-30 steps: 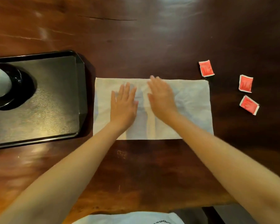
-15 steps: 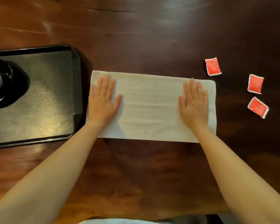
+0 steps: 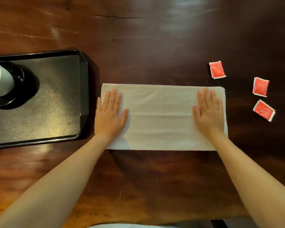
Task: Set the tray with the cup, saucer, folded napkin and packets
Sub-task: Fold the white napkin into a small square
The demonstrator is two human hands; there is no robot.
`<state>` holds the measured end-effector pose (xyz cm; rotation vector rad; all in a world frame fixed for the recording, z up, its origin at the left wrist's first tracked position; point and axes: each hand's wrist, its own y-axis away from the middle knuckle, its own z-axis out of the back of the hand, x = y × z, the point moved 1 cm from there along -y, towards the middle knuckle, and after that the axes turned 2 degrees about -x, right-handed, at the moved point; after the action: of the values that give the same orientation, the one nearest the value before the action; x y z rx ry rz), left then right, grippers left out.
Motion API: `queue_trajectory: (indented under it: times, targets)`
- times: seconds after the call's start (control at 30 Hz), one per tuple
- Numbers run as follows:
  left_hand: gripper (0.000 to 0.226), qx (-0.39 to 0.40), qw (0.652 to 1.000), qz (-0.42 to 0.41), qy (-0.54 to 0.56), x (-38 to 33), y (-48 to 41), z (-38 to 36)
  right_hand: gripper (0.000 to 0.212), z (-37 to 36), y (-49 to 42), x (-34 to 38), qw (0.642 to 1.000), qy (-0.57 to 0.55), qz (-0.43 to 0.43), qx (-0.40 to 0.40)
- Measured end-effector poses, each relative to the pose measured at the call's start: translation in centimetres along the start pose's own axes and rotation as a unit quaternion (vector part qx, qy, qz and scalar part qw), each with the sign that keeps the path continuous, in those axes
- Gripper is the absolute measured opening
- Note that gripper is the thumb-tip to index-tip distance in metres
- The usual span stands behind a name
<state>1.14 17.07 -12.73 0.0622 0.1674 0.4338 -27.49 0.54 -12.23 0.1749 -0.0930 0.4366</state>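
From the head camera, the napkin [image 3: 161, 117] lies as a long folded strip on the table [image 3: 155, 46], just right of the tray [image 3: 84, 89] and not yet on it. The left hand [image 3: 110, 116] presses flat on the strip's left end and the right hand [image 3: 208, 112] on its right end. Both have straight, spread fingers and grip nothing. This looks meant to flatten the layers and set the crease before another fold.

The cup [image 3: 0, 81] already stands on the dark saucer [image 3: 18, 76] at the tray's left, partly cut off by the frame edge, which leaves the tray's right part bare for the napkin. Three red packets lie apart on the table to the right, within the right hand's reach: one [image 3: 217, 69] near the napkin's far corner, and two more [image 3: 260, 87] [image 3: 263, 110] further out.

A second ago both hands lay side by side at the napkin's middle. They have since slid outward to its ends, and the creased cloth now looks smoother. The packets, cup and saucer have not shifted.
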Motion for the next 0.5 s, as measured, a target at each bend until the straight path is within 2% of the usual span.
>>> queue_trajectory:
  times: [0.2,0.5]
  targets:
    - [0.061,-0.022,1.0,0.001,0.002,0.01,-0.06,-0.16,0.061,-0.35,0.22,-0.19,0.997,-0.033,-0.037,-0.052]
    - [0.062,-0.05,0.999,-0.015,0.003,0.01,-0.03,-0.39,0.06,-0.95,-0.22,-0.41,0.996,-0.051,-0.027,-0.072]
